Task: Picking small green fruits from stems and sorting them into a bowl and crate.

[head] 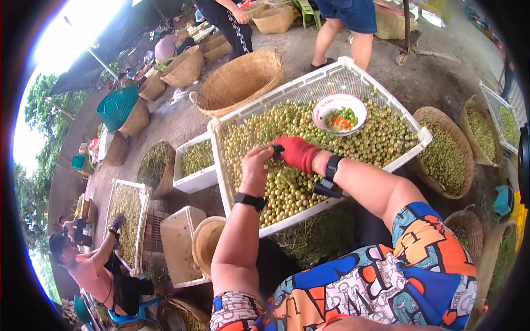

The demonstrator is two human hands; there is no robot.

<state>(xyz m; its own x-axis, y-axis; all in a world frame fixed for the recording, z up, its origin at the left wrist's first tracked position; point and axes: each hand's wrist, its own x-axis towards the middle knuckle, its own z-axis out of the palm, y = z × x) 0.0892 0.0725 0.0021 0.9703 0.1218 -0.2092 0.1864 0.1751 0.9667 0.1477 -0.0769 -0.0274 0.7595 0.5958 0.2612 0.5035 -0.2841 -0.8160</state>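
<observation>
My bare left hand (255, 163) pinches a thin green stem (260, 140) above a white mesh-bottomed plastic tray (389, 99). Touching it, or nearly so, is my right hand (297, 154) in a red glove, its dark fingertips curled in close; whether they grip anything is hidden. Small round yellow-green fruits (285, 198), like amla, cover most of the tray, with a few leafy bits among them. On the fruits behind my right hand rests a white red-rimmed bowl (340, 99) holding green and orange pieces. Dark straps circle both my wrists.
An open wicker basket (242, 85) stands beyond the tray. Fruit fills a white box (198, 157) at left and a basket (445, 159) at right. A pale tub (182, 244) lies near my left elbow. A seated person (93, 269) works at another tray (126, 219); others stand ahead.
</observation>
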